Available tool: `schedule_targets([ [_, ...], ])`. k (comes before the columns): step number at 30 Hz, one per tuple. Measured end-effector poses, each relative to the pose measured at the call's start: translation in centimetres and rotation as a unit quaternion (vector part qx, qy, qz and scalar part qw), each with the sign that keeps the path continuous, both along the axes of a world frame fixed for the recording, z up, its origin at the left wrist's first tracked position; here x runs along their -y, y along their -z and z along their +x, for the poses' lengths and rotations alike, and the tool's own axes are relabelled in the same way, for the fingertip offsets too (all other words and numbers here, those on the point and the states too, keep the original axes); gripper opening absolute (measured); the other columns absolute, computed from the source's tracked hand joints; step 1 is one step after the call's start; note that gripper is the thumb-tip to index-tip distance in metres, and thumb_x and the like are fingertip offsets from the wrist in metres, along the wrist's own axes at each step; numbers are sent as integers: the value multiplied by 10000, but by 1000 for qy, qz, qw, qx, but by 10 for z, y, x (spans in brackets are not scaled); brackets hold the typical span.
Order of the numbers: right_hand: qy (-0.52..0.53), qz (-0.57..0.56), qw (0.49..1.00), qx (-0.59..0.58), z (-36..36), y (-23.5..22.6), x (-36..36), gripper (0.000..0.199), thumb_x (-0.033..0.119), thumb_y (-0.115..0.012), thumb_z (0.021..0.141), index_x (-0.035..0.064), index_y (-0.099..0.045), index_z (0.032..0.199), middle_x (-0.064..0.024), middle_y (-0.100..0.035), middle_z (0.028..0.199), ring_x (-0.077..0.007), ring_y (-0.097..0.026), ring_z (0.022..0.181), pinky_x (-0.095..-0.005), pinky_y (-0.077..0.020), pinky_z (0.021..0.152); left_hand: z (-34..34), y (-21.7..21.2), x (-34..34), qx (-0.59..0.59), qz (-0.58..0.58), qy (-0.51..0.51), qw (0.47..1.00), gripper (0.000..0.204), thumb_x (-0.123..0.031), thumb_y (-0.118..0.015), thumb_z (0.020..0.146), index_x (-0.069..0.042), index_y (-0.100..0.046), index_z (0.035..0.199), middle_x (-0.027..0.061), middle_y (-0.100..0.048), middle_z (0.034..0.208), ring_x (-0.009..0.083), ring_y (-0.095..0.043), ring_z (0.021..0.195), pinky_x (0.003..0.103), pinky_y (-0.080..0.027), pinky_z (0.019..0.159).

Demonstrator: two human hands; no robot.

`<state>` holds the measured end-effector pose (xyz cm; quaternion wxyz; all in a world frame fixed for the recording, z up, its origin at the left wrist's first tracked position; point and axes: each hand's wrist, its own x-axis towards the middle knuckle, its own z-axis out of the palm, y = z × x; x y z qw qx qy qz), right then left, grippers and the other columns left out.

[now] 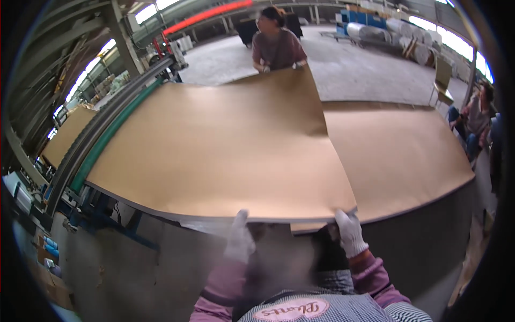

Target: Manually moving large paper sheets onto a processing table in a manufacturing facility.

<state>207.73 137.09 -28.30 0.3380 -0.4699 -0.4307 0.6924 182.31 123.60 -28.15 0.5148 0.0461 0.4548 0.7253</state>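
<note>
A large tan-brown sheet (225,155) with a dark grey edge lies across the view in front of me. My left hand (240,239), in a white glove, grips its near edge, thumb on top and fingers mostly hidden below. Close to the sheet's near right corner, my gloved right hand (350,233) pinches the same edge. Opposite me, a person (279,45) in white gloves holds the far edge, and the far right corner is lifted and bent. A second brown sheet (391,155) lies partly under the first, extending to the right.
On the left a long machine with a green roller (110,137) runs beside the sheet's left edge. Another person (475,121) sits at the far right near a chair (442,80). Wrapped rolls (370,32) are stacked at the back right. Small boxes (59,284) stand at the lower left.
</note>
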Motion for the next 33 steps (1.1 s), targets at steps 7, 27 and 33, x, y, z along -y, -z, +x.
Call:
schedule_targets([
  [7,16,458,844,279,94,80,-53,145,19,-543,757,64,-446,658,-149,-460,595,-351,-496,584,-447,-444,613,-67,-22,45,-106,26,-116,987,357,-320,-540,904,-68,-542,1157,94,-607,1052,251,-611,907,461,-527,741],
  [27,-111,-111,946,-282,-111,-62,81,311,411,-509,922,102,-542,900,-27,-588,737,-156,-548,543,-231,-416,437,37,-16,-37,-106,-84,40,990,370,-408,-553,902,-53,-655,915,7,-617,749,99,-571,611,241,-462,524],
  [33,1,-1,989,-146,-77,4,6,205,226,-495,889,60,-567,793,-36,-550,640,-136,-538,504,-262,-432,445,21,-54,-8,-126,-50,111,985,385,-305,-438,961,15,-574,1126,148,-629,991,222,-598,946,298,-478,829],
])
